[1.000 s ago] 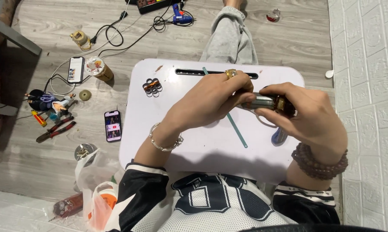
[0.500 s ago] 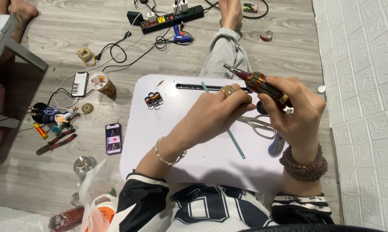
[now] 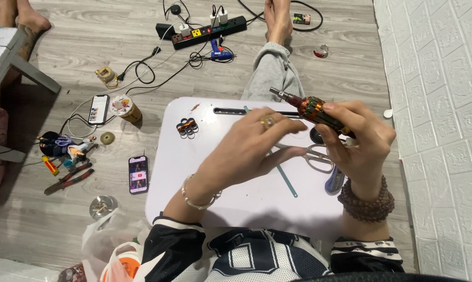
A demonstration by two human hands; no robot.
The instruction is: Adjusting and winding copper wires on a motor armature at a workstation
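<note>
A motor armature (image 3: 313, 111), a dark cylinder with copper windings and a steel shaft pointing up-left, is held in the air above the far right part of a small white worktop (image 3: 230, 193). The right hand (image 3: 357, 140) is closed around its lower end, hiding that part. The left hand (image 3: 257, 149) reaches across from the left with fingers loosely curled; its fingertips sit right beside the windings, but whether they touch cannot be made out. Below the hands, on the worktop, lie metal scissors (image 3: 319, 157), partly covered by the right hand, a thin teal strip (image 3: 287, 180), and a dark blue object (image 3: 334, 182) mostly hidden behind the wrist. A small copper coil (image 3: 187, 127) sits near the worktop's far left corner. On the wooden floor to the left are two phones (image 3: 138, 174), pliers (image 3: 68, 179) and a power strip (image 3: 208, 31).
</note>
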